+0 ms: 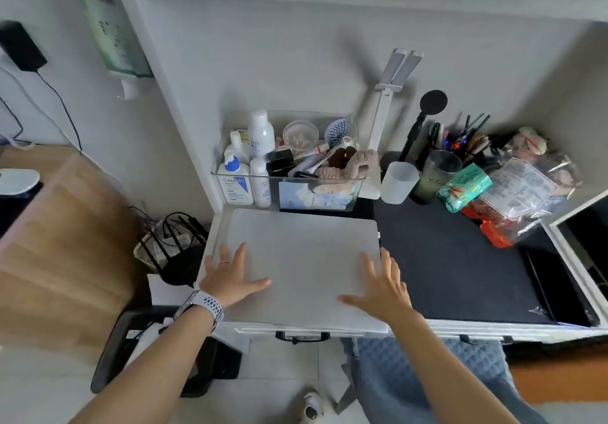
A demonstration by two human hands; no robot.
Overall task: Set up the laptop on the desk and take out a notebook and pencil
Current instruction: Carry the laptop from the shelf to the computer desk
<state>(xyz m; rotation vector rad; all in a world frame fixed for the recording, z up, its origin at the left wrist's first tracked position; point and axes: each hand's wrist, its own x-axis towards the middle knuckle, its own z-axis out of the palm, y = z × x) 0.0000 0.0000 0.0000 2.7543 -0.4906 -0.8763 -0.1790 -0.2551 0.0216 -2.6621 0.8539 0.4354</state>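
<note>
Left hand (230, 275) and right hand (381, 287) lie flat on closed laptop (302, 259).

Closed, pale grey laptop (301, 259), lid down, flat on the left end of the white desk (427, 326). Front edge at the desk's near rim, back edge just before a clear organiser; right side bordering a black mat.

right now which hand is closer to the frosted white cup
Right. The right hand rests on the closed laptop's right edge, below the frosted white cup; the left hand rests near the laptop's left edge, farther away.
</note>
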